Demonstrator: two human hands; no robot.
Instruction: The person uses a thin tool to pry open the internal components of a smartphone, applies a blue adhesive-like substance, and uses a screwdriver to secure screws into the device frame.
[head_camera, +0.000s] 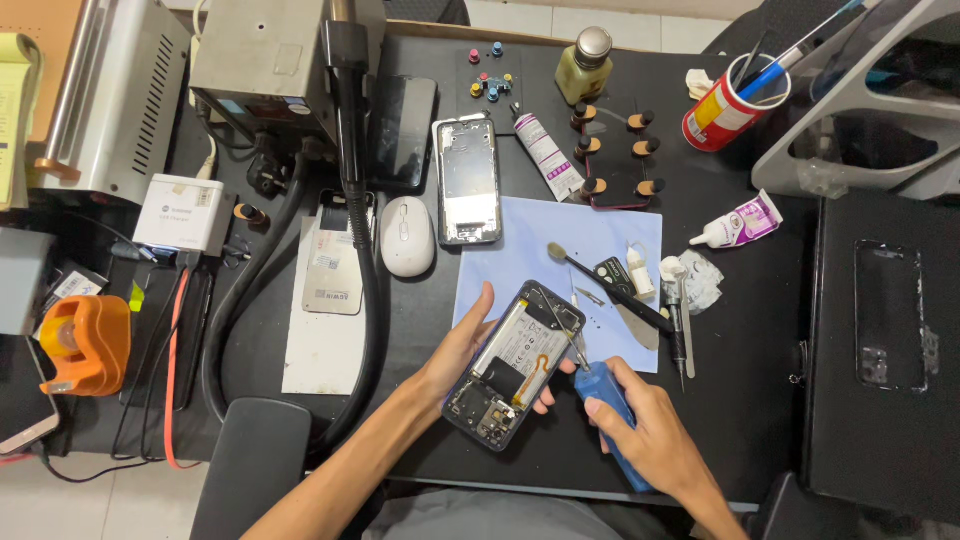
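My left hand (462, 352) cradles an opened smartphone (515, 362) from beneath, its back removed so the battery and circuit boards show. The phone sits tilted over the near edge of a light blue mat (600, 240). My right hand (640, 425) grips a blue-handled screwdriver (605, 395), and its thin metal tip rests on the upper right part of the phone's insides. Both hands are at the front middle of the black workbench (740, 330).
On the mat lie a black brush (605, 285), small parts and a dropper bottle (640, 272). Behind it sit a phone frame (467, 180), a white mouse (408, 236), glue tubes (545, 150), a red cup of tools (730, 100) and a black hose (350, 150). An orange tape dispenser (85, 345) is at the left.
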